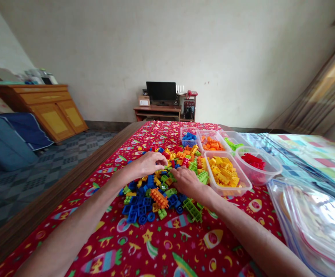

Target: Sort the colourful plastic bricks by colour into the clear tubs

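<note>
A heap of mixed plastic bricks (158, 188), blue, green, yellow, orange and red, lies on a red patterned tablecloth (155, 246). My left hand (148, 163) hovers over the heap's far left side with its fingers curled down onto the bricks. My right hand (186, 181) rests on the heap's right side, fingers bent and pressed into the pieces. What either hand grips is hidden. Right of my right hand stands a clear tub of yellow bricks (223, 175).
Behind are clear tubs of blue bricks (189, 137), orange bricks (212, 143) and green bricks (233, 143), and a round bowl of red bricks (255, 161). Clear plastic bags (314, 223) lie at the right. The table's wooden edge (54, 196) runs along the left.
</note>
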Motion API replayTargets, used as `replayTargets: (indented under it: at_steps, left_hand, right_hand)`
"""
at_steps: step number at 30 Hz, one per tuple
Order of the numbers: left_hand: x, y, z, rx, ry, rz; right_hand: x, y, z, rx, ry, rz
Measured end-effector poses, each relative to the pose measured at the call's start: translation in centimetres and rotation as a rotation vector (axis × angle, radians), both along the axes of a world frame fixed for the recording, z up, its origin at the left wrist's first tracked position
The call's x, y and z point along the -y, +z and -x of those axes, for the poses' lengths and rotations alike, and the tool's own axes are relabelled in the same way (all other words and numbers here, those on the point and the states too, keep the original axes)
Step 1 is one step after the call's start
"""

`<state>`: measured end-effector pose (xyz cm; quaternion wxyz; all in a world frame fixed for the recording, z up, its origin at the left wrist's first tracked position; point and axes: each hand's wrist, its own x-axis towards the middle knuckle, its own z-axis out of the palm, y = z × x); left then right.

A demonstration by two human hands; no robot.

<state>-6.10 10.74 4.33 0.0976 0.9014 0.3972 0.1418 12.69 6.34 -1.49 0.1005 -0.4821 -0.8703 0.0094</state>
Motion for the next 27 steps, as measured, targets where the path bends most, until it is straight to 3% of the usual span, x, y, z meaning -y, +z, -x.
replayTargets:
  at_steps: [3,6,15,18,21,24,27]
  left_hand:
    - [0.4,0.4,-0.3,0.007,0.005,0.045]
    - [0.3,0.2,-0.3,0.009,0.0,0.06]
    - [0.2,-1.8,0.1,-0.224,-0.046,0.159]
    - [0.3,-2.6,-0.1,-0.259,-0.06,0.121]
    - [0.4,-2.6,-0.5,-0.281,-0.067,0.111]
    - [0.4,-1.8,-0.6,-0.254,-0.05,0.092]
    - [-0.1,-0.9,-0.3,-0.046,0.016,0.014]
  right_hand:
    - [-0.1,0.0,0.0,-0.043,-0.041,-0.032]
    - [-0.8,0.6,-0.5,-0.216,-0.136,-0.028]
    - [-1.5,3.3,-1.3,-1.013,-0.327,0.499]
    - [-1.3,3.3,-1.3,-1.26,-0.296,0.73]
    - [-1.1,3.3,-1.2,-1.364,-0.206,0.917]
    - [-0.9,3.4,-0.9,-1.425,-0.167,0.964]
    - [-0.7,3.4,-0.6,-1.466,-0.169,0.978]
